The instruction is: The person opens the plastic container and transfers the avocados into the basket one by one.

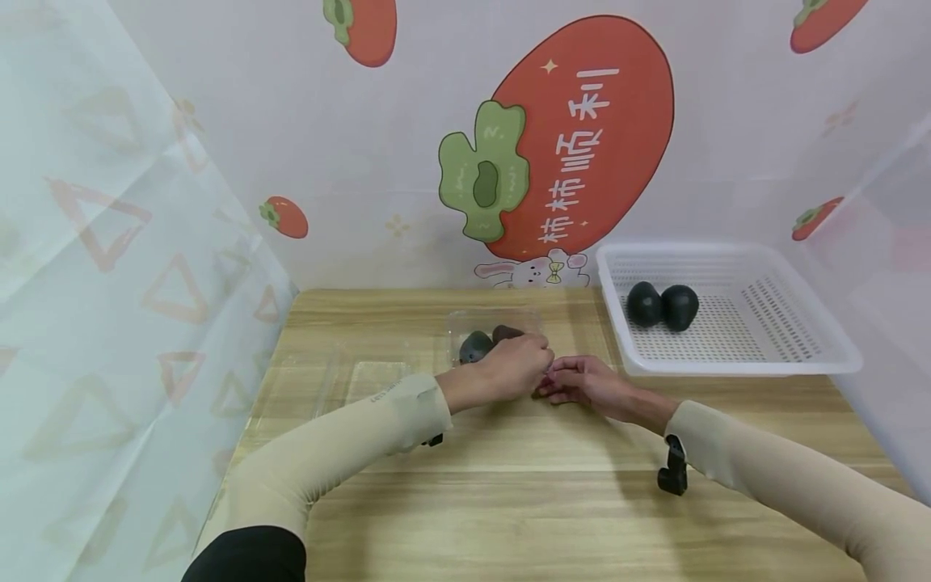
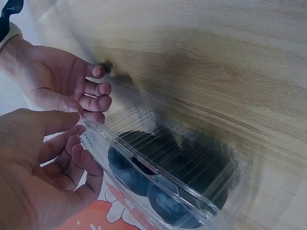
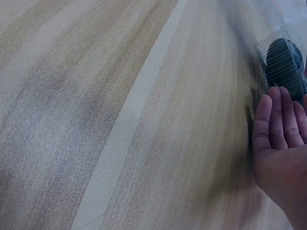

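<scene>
A clear plastic clamshell box (image 2: 158, 177) holds several dark green avocados (image 2: 129, 172), its ribbed lid lying over them. My left hand (image 1: 505, 368) reaches across the box's near side, thumb and fingers pinching the edge at its right end. From the right, my right hand (image 1: 589, 384) meets the same corner, with thumb and forefinger on the edge and the other fingers loosely bent. In the head view, two avocados (image 1: 476, 347) show past my left hand, which hides the rest of the box. The right wrist view catches the right fingers (image 3: 278, 122) beside the ribbed plastic.
At the back right, a white perforated basket (image 1: 756, 368) holds two more avocados (image 1: 680, 308). Other clear plastic boxes (image 1: 378, 372) lie at the left of the wooden table (image 1: 480, 517). A printed backdrop (image 1: 393, 145) stands behind, with pale sheets on both sides.
</scene>
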Tool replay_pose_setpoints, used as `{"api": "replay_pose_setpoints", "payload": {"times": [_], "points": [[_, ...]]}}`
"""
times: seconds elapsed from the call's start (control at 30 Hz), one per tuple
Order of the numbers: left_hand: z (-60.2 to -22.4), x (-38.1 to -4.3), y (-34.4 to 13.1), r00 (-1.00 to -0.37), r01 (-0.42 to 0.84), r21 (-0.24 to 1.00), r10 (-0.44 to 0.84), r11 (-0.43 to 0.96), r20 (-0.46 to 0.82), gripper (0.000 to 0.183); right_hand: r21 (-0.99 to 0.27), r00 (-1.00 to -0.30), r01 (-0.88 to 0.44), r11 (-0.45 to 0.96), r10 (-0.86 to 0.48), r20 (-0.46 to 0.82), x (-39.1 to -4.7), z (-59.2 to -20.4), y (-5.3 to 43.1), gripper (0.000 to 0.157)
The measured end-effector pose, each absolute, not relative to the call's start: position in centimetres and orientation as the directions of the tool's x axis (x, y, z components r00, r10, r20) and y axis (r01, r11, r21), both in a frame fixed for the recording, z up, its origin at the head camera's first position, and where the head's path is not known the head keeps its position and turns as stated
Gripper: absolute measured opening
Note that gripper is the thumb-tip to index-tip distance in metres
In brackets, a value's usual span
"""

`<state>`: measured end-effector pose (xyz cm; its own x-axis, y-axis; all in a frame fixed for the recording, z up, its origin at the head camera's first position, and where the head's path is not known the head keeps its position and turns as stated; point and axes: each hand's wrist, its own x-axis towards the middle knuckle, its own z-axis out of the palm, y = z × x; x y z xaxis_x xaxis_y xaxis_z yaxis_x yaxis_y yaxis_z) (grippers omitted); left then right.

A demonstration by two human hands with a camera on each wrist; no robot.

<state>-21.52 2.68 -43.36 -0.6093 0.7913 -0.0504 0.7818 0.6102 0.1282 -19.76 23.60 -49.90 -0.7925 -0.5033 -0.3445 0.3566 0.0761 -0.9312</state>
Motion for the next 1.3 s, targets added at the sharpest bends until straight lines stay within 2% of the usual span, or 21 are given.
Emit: {"api": "replay_pose_setpoints", "payload": {"times": [0.17, 0.57, 1.0, 1.3], "points": [[-43.5, -21.5, 2.9, -0.613, 0.780, 0.121, 0.789, 0.613, -0.046, 0.010, -0.932, -0.804, 0.356, 0.061, -0.489, -0.339, -19.8, -50.1, 23.5, 0.026], [-43.5, -21.6, 3.3, -0.632, 0.762, 0.131, 0.772, 0.634, -0.060, 0.021, -0.943, -0.819, 0.333, 0.012, -0.491, -0.296, -19.8, -50.7, 23.4, 0.017], [-43.9, -21.4, 3.7, -0.611, 0.781, 0.124, 0.790, 0.613, -0.053, 0.011, -0.954, -0.824, 0.300, -0.010, -0.507, -0.254, -19.7, -50.8, 23.3, 0.019], [-44.0, -21.6, 3.5, -0.615, 0.776, 0.160, 0.788, 0.610, -0.021, 0.020, -0.966, -0.832, 0.258, -0.014, -0.512, -0.215, -19.7, -51.0, 23.2, 0.020]]}}
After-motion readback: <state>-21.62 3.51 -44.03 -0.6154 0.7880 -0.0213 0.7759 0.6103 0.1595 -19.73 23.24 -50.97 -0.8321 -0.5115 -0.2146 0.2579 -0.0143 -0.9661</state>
